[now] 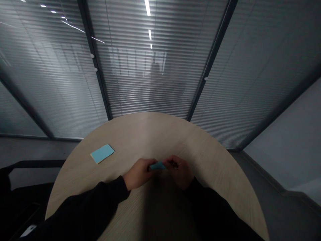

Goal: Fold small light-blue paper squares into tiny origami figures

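My left hand and my right hand meet above the middle of a round light-wood table. Between them, both hands pinch a small strip of light blue paper, and the fingers hide its ends. Farther out on the tabletop, beyond and to the left of my left hand, lies a flat light blue rectangular pad of paper. Neither hand touches that pad. Black sleeves cover both my forearms.
Behind the table's far edge stands a glass partition with horizontal blinds and dark frames. A black chair stands to the left of the table, and grey floor shows to the right.
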Available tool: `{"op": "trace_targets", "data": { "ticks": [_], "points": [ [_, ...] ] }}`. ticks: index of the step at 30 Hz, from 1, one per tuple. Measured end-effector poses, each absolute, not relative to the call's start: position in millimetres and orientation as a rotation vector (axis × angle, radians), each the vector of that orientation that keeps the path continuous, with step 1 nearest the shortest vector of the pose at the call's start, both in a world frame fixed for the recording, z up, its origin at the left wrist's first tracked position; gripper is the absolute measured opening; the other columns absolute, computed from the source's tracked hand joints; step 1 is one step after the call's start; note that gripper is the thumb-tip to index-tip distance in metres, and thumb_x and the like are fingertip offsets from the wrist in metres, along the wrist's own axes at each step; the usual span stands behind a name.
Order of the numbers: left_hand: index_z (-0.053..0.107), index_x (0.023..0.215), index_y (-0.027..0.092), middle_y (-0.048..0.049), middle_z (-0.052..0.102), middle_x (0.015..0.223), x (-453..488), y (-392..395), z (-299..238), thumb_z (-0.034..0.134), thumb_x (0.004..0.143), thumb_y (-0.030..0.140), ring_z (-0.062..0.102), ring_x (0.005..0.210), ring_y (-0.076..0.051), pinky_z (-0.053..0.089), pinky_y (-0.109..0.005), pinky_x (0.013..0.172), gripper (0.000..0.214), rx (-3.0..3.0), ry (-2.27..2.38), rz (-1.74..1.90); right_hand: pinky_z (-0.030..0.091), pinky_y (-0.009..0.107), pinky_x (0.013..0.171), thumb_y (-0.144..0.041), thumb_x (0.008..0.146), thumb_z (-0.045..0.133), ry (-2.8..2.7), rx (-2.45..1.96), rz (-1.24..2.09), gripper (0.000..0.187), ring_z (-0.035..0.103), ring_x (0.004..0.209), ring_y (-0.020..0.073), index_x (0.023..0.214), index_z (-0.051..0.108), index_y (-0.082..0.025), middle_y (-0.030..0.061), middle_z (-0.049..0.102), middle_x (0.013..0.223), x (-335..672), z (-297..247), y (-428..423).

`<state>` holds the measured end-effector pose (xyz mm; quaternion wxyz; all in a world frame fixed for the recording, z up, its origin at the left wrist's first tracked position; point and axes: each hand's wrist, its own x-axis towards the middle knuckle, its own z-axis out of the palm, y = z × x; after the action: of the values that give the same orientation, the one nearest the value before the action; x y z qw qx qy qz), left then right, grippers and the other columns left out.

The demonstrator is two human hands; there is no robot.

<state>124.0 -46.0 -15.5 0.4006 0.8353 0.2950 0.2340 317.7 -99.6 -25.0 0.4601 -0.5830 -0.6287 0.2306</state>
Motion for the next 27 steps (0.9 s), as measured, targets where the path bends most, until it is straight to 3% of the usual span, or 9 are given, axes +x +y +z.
{"op": "trace_targets", "data": {
  "ticks": [3, 17, 22, 27],
  "points": [
    [0.071, 0.084, 0.016, -0.0016, 0.067, 0.073, 124, -48, -13, 0.055, 0.09, 0.039, 0.056, 0.065, -0.014, 0.038, -0.023, 0.059, 0.028, 2.188, 0.742, 0.531, 0.046, 0.027, 0.062, -0.037, 0.085, 0.062, -1.644, -1.394, 0.516, 0.02, 0.06, 0.064, 0.0161, 0.078, 0.067, -0.019, 0.0022, 0.067, 0.07, 318, -23, -101],
    [0.07, 0.083, 0.015, -0.0023, 0.067, 0.073, 126, -45, -9, 0.052, 0.091, 0.042, 0.056, 0.064, -0.014, 0.036, -0.024, 0.057, 0.033, 2.24, 0.799, 0.459, 0.046, 0.027, 0.062, -0.033, 0.087, 0.062, -1.72, -1.356, 0.487, 0.018, 0.062, 0.065, 0.0161, 0.079, 0.068, -0.019, 0.0027, 0.069, 0.072, 319, -18, -98],
    [0.068, 0.077, 0.015, -0.0014, 0.062, 0.071, 124, -45, -10, 0.058, 0.087, 0.038, 0.052, 0.062, -0.013, 0.035, -0.024, 0.057, 0.027, 2.302, 0.75, 0.425, 0.045, 0.026, 0.06, -0.035, 0.087, 0.06, -1.675, -1.38, 0.393, 0.02, 0.06, 0.063, 0.0158, 0.078, 0.066, -0.019, 0.0024, 0.067, 0.07, 328, -12, -98],
    [0.066, 0.082, 0.015, 0.0005, 0.057, 0.069, 125, -46, -14, 0.062, 0.084, 0.047, 0.049, 0.061, -0.013, 0.033, -0.024, 0.053, 0.032, 2.183, 0.775, 0.454, 0.043, 0.025, 0.057, -0.036, 0.087, 0.059, -1.664, -1.412, 0.323, 0.021, 0.057, 0.06, 0.015, 0.078, 0.066, -0.018, 0.002, 0.065, 0.068, 335, -9, -98]
  ]
}}
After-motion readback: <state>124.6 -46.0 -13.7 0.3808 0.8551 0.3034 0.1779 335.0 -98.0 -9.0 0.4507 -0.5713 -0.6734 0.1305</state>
